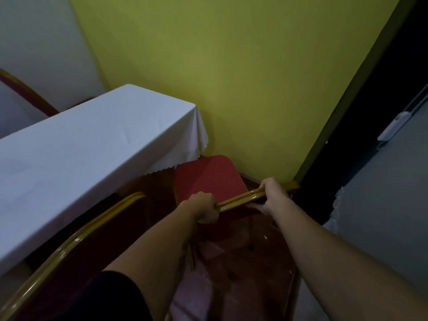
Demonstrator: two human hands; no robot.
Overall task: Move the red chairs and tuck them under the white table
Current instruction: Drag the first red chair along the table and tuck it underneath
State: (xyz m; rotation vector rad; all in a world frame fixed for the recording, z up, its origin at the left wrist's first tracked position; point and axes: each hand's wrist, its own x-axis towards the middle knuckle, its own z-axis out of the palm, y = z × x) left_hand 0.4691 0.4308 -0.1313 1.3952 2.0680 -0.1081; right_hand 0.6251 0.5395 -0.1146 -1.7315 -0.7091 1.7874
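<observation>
A red chair (208, 177) with a gold frame stands at the end of the white table (81, 154), its seat close to the cloth's hanging corner. My left hand (205, 208) and my right hand (273, 194) both grip the gold top rail of its backrest, one at each end. A second red chair (76, 242) with the same gold frame stands at my left, its back along the table's long side. A third red chair (27, 93) shows behind the table at the far left.
A yellow-green wall (231, 77) rises right behind the held chair. At the right there is a dark gap and a grey surface (382, 205). The floor (231, 286) below is dark red.
</observation>
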